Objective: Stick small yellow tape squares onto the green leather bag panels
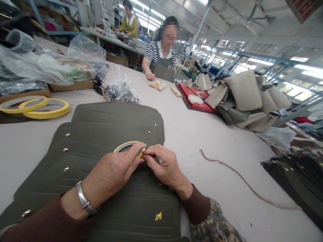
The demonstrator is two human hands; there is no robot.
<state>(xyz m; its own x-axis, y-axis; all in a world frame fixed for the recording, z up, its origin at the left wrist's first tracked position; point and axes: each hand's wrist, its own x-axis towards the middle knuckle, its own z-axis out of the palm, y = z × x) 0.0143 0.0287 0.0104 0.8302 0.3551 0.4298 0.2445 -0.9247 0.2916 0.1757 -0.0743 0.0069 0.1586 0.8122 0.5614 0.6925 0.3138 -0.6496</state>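
Note:
A thin roll of yellow tape (126, 145) is gripped by my left hand (113, 169), thumb and fingers closed on its right side. Against it, my right hand (165, 164) pinches at the tape's edge, fingertips touching those of my left hand. Both hands are over overlapping dark green panels (101, 117) that carry small metal studs. A small piece of yellow tape (158, 216) sticks to the nearest panel, below my right hand.
Two larger yellow tape rolls (47, 109) lie at the left. Plastic bags (121, 89) stand behind the panels. Beige pieces (244, 90) are heaped back right, near a brown cord (234, 171). A person (161, 50) works across the table (186, 134).

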